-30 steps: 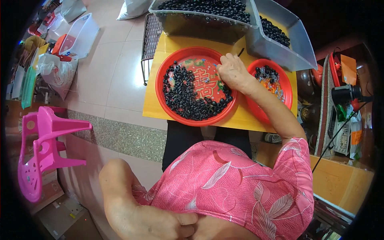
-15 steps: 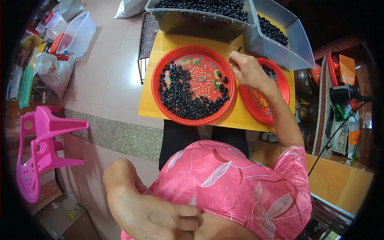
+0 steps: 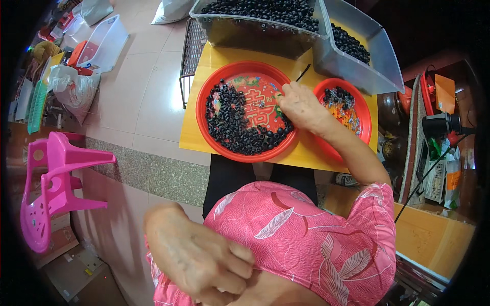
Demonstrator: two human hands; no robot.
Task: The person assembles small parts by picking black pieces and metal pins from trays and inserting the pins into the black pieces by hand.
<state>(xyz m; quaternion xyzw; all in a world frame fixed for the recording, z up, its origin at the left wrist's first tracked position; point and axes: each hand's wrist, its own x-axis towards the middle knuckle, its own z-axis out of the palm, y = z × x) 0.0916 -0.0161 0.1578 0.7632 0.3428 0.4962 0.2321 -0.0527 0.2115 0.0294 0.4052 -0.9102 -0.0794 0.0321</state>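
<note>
The person sits at a low yellow table (image 3: 214,137) and the right hand (image 3: 302,106) reaches forward over the big red tray (image 3: 204,109), its fingers curled down at the tray's right edge, where the black ring-shaped pieces (image 3: 232,125) lie; it looks like the fingertips pinch or pick at something small there, but I cannot tell whether a piece is really between them. The black pieces are spread mostly on the left and lower part of this tray, so the printed middle stays partly bare, perhaps because this makes single pieces easier to see. Just beside it, to the right, is a smaller red tray (image 3: 363,109) with small shiny metal parts (image 3: 339,97) and a few black pieces; the forearm passes over it. I think it stands there so the same hand can go between the two trays with a short way. Behind the trays stand two clear plastic bins (image 3: 367,61) full of the same black pieces, like a stock near at hand. The left hand (image 3: 201,257) is low, close to the body against the pink flowered shirt (image 3: 306,239), loosely closed and a little blurred; nothing shows in it. A pink plastic stool (image 3: 48,183) lies on its side on the floor, well apart.
</note>
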